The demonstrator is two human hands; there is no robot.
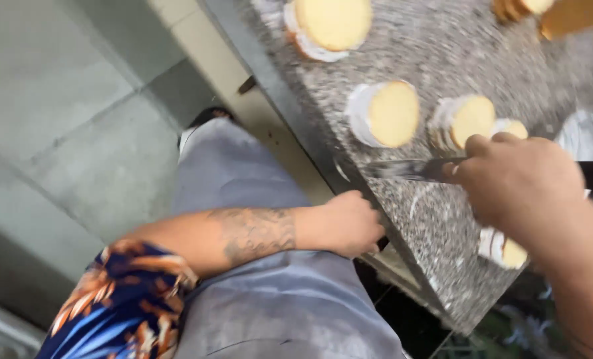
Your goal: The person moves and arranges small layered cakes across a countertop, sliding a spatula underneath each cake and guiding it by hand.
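At the counter's (443, 219) near edge the left hand (350, 225) rests curled against the rim, its grip holding nothing visible; beyond it the right hand (519, 181) has its grip clamped on a knife (409, 169), blade pointing left, yellow cakes (393, 113) just past it

Round cakes (394, 113) sit scattered on the counter (436, 219), a knife (413, 169) lying between them

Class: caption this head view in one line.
Right hand holds a knife over cakes on a granite counter; left hand grips its edge.
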